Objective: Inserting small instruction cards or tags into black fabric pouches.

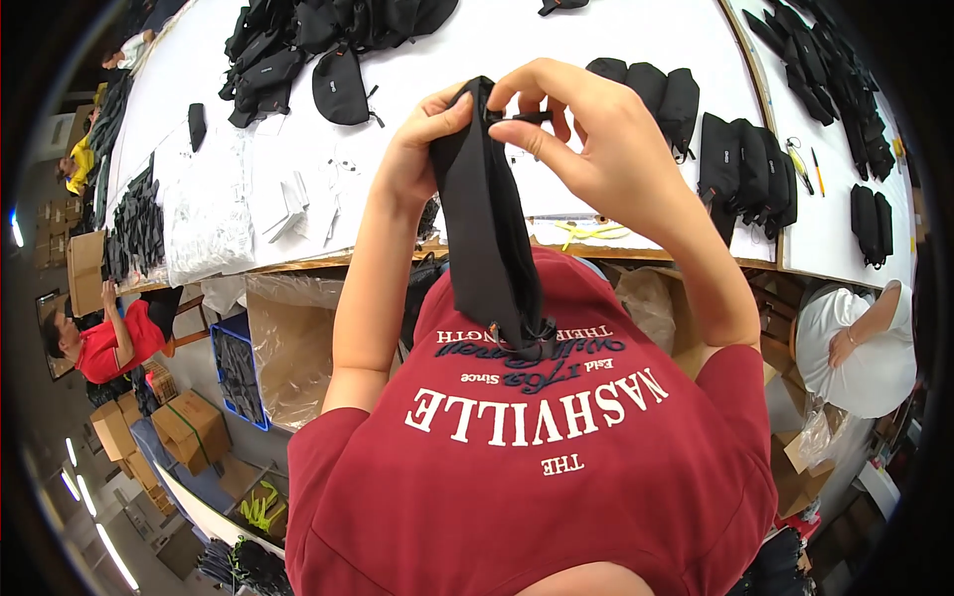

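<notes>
The person's left hand (417, 149) is closed on the upper end of a long, flat black fabric pouch (472, 214), with the thumb on its near face. The person's right hand (601, 124) is at the right of this same upper end; its thumb and fingers are bent around a small, narrow black strip (532, 117), which seems to be pinched. Whether the strip is joined to the pouch, I cannot tell.

The pouch has its long axis running from between the two hands down toward the chest, with the lower end leaning a little to the right. So the strip lies at the right of the pouch's top, pointing across the long axis, and the right hand is the nearer one to it. The lower end is in front of the dark red printed T-shirt (537, 477).

Beyond the pouch is the white table (527, 40). To the left of the pouch there are folded white paper pieces (290, 209), and farther up on that side a rounded black fabric bag (341, 87). To its right stands a row of filled-looking black pouches (750, 174).
</notes>
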Demonstrator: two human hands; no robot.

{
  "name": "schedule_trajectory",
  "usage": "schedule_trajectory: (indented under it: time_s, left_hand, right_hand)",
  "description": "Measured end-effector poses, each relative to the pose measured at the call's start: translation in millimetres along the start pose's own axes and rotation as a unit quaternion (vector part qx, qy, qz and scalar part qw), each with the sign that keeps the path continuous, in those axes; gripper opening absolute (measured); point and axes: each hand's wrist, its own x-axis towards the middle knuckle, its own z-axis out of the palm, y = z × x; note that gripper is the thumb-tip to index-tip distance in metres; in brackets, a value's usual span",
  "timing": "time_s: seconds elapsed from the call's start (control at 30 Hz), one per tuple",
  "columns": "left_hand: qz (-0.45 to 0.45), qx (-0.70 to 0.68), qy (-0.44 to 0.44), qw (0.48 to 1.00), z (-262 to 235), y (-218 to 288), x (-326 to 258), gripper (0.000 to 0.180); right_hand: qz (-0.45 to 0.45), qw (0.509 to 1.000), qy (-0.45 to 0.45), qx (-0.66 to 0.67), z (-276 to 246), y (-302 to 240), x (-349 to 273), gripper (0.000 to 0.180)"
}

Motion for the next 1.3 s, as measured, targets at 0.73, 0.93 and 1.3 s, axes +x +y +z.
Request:
schedule_trajectory:
  time_s: [0.73,0.93,1.3]
  left_hand:
    - [0.025,-0.032,-0.046,0.998,0.7,6.0,-1.4,0.030]
    - [0.087,-0.112,-0.092,0.986,-25.6,21.1,7.9,0.030]
    - [0.154,-0.137,-0.122,0.971,-43.8,37.3,8.8,0.029]
  right_hand:
    - [-0.049,0.996,0.014,0.078,-0.7,-1.4,7.7,0.010]
    - [0.023,0.973,-0.112,0.198,4.1,-27.4,-18.4,0.011]
    - [0.010,0.961,-0.137,0.239,5.4,-40.7,-29.1,0.011]
